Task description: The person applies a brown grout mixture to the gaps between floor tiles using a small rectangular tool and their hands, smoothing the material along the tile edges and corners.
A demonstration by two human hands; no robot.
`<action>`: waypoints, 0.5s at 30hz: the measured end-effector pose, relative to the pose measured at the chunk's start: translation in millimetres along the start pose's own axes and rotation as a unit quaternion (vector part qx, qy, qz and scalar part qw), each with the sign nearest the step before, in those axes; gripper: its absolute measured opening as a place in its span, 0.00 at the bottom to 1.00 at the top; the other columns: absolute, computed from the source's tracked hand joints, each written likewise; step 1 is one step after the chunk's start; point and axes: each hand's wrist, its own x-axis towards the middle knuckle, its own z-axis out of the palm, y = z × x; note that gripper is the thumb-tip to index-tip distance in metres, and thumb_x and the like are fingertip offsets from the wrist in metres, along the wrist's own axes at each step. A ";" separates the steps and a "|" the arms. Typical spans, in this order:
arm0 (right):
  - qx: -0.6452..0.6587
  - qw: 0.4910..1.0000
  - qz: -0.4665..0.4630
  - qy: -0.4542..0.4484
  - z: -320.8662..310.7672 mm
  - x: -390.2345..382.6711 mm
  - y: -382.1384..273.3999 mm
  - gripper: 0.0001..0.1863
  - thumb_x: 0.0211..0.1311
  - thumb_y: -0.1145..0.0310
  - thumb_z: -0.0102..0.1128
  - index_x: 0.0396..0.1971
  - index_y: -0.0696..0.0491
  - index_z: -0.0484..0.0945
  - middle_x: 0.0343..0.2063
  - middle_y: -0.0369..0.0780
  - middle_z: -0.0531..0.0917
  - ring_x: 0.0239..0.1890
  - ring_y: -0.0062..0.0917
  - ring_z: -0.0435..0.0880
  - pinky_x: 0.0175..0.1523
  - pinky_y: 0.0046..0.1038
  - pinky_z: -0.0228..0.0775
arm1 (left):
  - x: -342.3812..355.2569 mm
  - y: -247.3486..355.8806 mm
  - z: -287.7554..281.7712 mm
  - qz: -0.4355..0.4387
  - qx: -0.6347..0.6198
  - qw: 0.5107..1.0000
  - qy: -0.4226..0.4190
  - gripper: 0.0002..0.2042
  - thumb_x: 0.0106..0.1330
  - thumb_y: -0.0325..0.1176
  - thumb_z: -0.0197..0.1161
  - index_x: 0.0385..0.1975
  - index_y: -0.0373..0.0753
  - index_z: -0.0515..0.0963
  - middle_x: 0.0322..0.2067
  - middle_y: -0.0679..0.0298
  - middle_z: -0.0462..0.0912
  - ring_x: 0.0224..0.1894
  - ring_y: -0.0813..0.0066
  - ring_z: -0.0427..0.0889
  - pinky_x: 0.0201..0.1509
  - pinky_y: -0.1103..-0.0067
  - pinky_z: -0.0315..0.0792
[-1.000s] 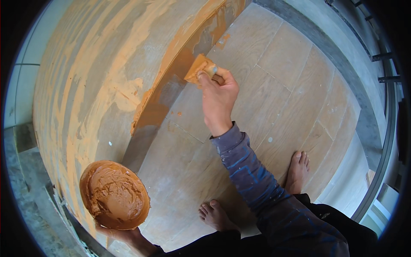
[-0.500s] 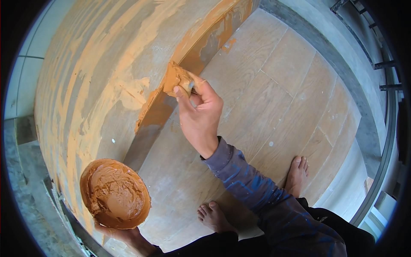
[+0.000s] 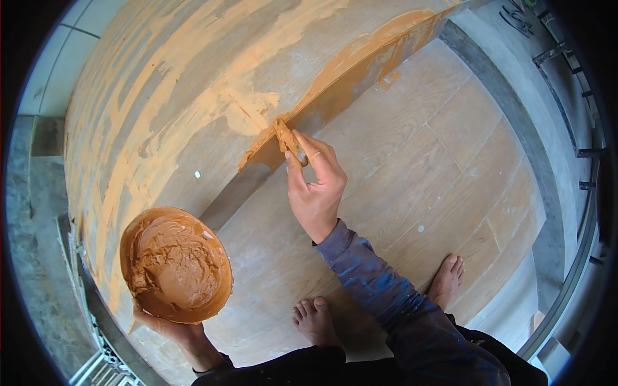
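We see the right hand (image 3: 317, 199) pinching a small, flat spreader (image 3: 288, 143) between thumb and fingers. Lumpy orange-brown paste coats its face so thickly that we cannot tell what it is made of. Its far end meets the long, straight edge of a broad, wood-grained ledge (image 3: 183, 196), where a ragged, wet bead of the same paste clings. Across the ledge we find paler, matt orange streaks in rough, curving bands, and a small, round white spot (image 3: 197, 174).

The left hand (image 3: 168, 329) supports a round, deep, paste-smeared bowl (image 3: 220, 260) from below, its fingers mostly hidden underneath. Inside, we see soft orange-brown paste (image 3: 177, 270), ridged and torn at the back, smoother toward the middle. The bowl hangs near the ledge, above smooth, plank-shaped, wood-patterned floor tiles (image 3: 399, 206) with thin, straight joints.
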 end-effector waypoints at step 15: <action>-0.045 0.990 -0.120 -0.067 73.1 -92.9 -57.3 0.28 0.45 0.84 0.72 0.52 0.57 0.85 0.43 0.41 0.81 0.44 0.34 0.79 0.45 0.32 0.76 | 60.0 39.0 -99.1 -0.018 -0.047 0.998 0.026 0.30 0.75 0.60 0.42 0.66 0.45 0.68 0.65 0.65 0.71 0.69 0.65 0.69 0.71 0.64 0.67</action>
